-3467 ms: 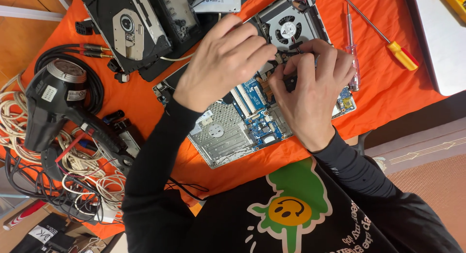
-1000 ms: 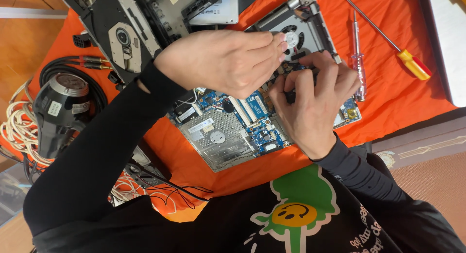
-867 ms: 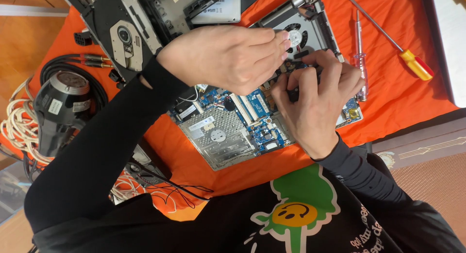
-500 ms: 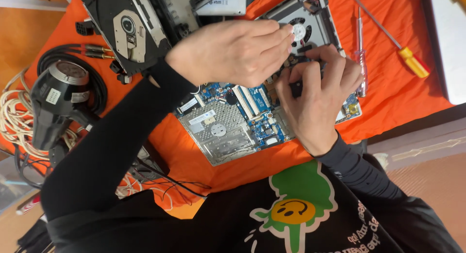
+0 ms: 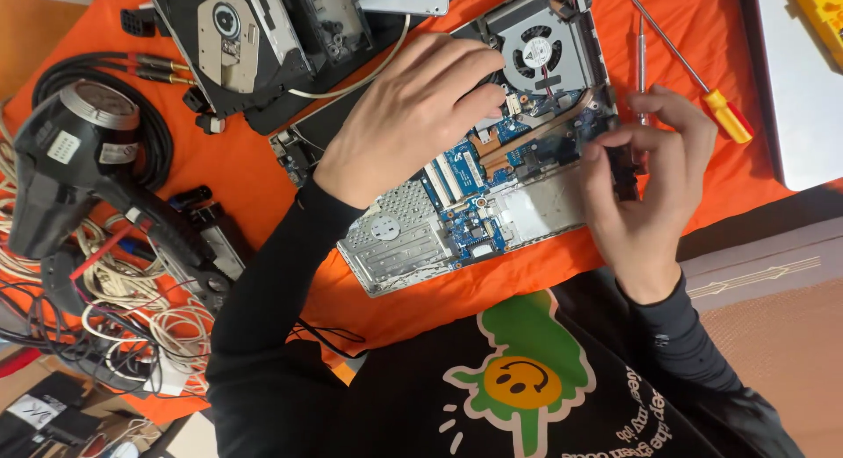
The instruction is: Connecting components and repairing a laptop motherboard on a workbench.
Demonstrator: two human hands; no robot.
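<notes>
1. Your counter (image 5: 219, 173) wears an orange cloth, and everything lies on it.
2. The opened laptop chassis (image 5: 492, 194) sits in the middle, tilted, with its blue circuit board, silver shielding and round cooling fan (image 5: 537, 54) exposed.
3. A black heat gun (image 5: 75, 173) lies at the left edge on a tangle of cables (image 5: 123, 291).
4. A removed optical drive (image 5: 241, 32) rests on a dark panel at the top, just beside the chassis.
5. Your left hand (image 5: 413, 115) lies palm down over the upper board, fingers curled onto the area beside the fan; whether its grip holds anything, you cannot tell, as the fingertips hide it.
6. Your right hand (image 5: 645, 190) is at the right end of the chassis, thumb and forefinger pinched shut on a small black part (image 5: 625, 168) at the board's edge.
7. A yellow-handled screwdriver (image 5: 694, 76) lies diagonally just beyond your right fingers, with a thinner silver driver (image 5: 641, 58) beside it.
</notes>
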